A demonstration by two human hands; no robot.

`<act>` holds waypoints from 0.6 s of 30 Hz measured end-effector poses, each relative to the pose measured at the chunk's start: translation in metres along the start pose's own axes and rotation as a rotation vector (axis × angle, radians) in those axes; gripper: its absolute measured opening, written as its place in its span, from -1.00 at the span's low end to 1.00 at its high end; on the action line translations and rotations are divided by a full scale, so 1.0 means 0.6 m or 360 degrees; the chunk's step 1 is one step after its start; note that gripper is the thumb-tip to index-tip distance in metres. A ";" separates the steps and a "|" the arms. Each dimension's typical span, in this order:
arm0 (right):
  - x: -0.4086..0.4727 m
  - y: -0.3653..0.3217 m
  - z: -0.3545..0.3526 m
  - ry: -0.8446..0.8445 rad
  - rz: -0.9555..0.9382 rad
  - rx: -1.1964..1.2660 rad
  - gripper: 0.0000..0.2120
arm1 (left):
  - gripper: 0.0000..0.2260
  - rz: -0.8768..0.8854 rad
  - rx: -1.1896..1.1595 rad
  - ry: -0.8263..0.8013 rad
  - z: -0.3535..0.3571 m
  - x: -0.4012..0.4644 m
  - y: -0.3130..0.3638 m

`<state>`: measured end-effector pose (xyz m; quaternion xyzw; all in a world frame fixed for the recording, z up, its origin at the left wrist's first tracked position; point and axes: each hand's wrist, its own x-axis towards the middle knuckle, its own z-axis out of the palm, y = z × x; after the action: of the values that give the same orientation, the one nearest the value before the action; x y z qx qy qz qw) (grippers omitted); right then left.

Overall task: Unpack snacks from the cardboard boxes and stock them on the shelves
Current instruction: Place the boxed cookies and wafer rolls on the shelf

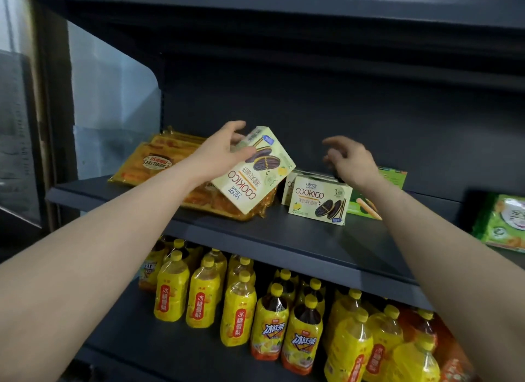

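Note:
My left hand (224, 148) grips a pale yellow COOKICO cookie box (252, 174), tilted upside down above the dark shelf (255, 233). To its right, two more COOKICO boxes (318, 199) stand upright on the shelf, one behind the other. My right hand (349, 160) hovers just above and behind them, fingers loosely spread, holding nothing. No cardboard carton is in view.
Orange snack packs (159, 160) lie stacked at the shelf's left, under the held box. A green biscuit-stick box (369, 205) sits behind my right arm, and a green packet (502, 222) at the far right. Yellow drink bottles (241, 305) fill the lower shelf.

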<state>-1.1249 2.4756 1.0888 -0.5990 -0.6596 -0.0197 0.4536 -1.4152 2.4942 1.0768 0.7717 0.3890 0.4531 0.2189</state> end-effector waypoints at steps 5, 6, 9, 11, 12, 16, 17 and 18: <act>0.000 -0.051 -0.026 -0.0688 0.0703 0.0699 -0.34 | -0.35 0.0485 0.0186 0.0008 0.039 0.016 0.077; 0.000 -0.052 -0.031 -0.0816 0.0792 0.0849 -0.26 | -0.39 0.0593 0.0193 0.0010 0.047 0.016 0.087; -0.001 -0.044 -0.047 -0.0804 0.0864 0.1263 -0.43 | -0.52 0.0827 0.0348 -0.0025 0.068 0.015 0.094; -0.005 -0.036 -0.052 -0.0689 0.0799 0.1328 -0.69 | -0.56 0.0873 0.0467 -0.0070 0.075 0.016 0.084; -0.007 -0.029 -0.053 -0.0666 0.0745 0.1299 -0.78 | -0.56 0.0865 0.0538 -0.0096 0.076 0.017 0.075; -0.018 -0.001 -0.063 -0.0752 0.0554 0.1042 -0.76 | -0.44 0.0659 0.0758 -0.0019 0.060 0.025 0.026; -0.021 0.004 -0.067 -0.0772 0.0514 0.0991 -0.73 | -0.43 0.0603 0.0780 0.0052 0.054 0.027 0.014; -0.023 0.009 -0.069 -0.0782 0.0482 0.0954 -0.70 | -0.44 0.0552 0.0777 0.0126 0.049 0.029 0.003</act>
<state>-1.0986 2.4426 1.1020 -0.5175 -0.6293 0.3837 0.4347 -1.3837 2.5076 1.0729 0.8382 0.3570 0.4064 -0.0691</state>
